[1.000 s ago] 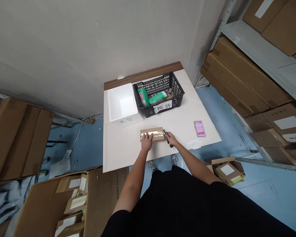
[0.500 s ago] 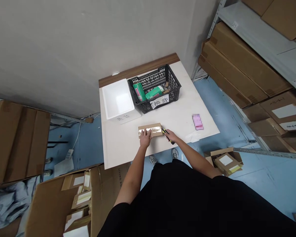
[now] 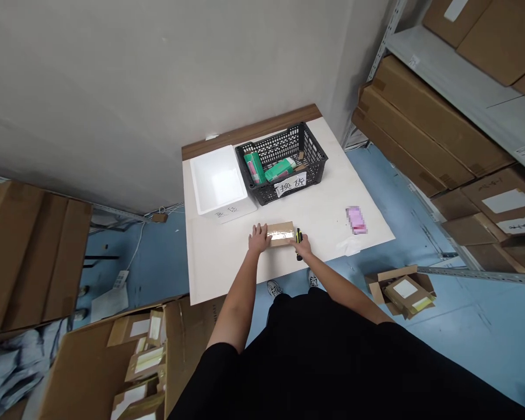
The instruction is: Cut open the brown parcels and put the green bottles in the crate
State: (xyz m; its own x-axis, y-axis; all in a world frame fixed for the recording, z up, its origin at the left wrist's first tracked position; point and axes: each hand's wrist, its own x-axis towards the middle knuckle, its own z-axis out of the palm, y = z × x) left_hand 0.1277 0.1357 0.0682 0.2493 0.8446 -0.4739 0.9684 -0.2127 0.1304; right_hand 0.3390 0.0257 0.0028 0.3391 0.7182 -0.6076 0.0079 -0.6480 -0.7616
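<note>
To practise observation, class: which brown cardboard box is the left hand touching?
The small, oblong brown cardboard box: of such boxes, only it lies directly on the white rectangular tabletop.

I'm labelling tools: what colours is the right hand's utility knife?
The utility knife is black and yellow-green, best seen in the head view.

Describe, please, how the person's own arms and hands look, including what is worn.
A plain black fabric top with short sleeves leaves the forearms bare. The left hand and right hand wear no gloves; no watch or bracelet shows. Rings would be too small to tell.
</note>
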